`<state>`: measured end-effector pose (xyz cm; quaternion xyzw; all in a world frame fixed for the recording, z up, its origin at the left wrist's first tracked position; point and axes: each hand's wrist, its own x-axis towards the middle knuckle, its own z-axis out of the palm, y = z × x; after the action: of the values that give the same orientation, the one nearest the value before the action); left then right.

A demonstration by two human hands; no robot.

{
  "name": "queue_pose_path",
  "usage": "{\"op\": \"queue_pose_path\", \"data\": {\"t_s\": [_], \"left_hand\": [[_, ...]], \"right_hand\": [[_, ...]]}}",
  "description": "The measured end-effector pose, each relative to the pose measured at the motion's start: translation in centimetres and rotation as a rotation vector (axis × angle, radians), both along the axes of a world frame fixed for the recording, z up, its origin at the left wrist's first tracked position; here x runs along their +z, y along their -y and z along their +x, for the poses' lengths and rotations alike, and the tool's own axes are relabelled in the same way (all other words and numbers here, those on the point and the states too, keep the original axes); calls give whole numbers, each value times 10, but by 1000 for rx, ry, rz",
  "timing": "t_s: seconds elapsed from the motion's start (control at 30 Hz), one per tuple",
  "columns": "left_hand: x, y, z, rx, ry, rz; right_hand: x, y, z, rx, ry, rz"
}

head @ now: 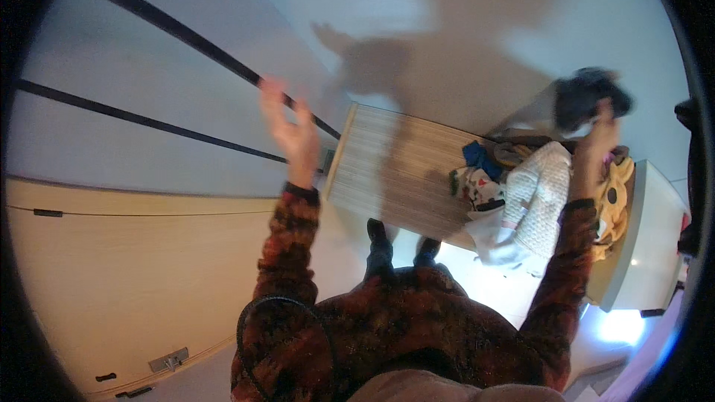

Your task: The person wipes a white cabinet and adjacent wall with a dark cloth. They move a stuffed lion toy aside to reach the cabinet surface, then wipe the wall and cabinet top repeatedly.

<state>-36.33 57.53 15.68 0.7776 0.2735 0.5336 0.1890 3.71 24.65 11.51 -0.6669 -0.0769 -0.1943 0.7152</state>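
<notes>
My left hand [293, 131] is raised with its fingers apart and nothing in it, in front of a pale panel [167, 95] with dark strips. My right hand [602, 131] grips a dark grey cloth item [589, 97], blurred by motion; whether it is a garment or a cap I cannot tell. Below that hand lies a white quilted garment [539, 195]. Beside it are a patterned cloth [480, 185] and a blue cloth [480, 159]. A yellow plush-like item with a dark round spot [613, 198] sits just right of my right forearm.
A low wood-grain bench or cabinet top [413, 162] stands against the pale wall [558, 11]. To the right is a white cabinet [645, 240]. A light wood door [139, 273] with a metal latch [168, 359] runs along the left. A dark cord [279, 298] hangs close to my left sleeve.
</notes>
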Motion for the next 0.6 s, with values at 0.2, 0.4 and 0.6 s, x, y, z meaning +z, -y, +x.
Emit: {"op": "queue_pose_path", "data": {"t_s": [0.2,0.4,0.6], "left_hand": [[102,-132,-36,357,-121,624],[102,-199,-24,222,-3,672],[90,-212,-25,246,83,754]], "right_hand": [[141,-71,26,-371,638,-178],[61,-126,1,-613,856,-421],[-65,-194,-97,-242,46,-184]]}}
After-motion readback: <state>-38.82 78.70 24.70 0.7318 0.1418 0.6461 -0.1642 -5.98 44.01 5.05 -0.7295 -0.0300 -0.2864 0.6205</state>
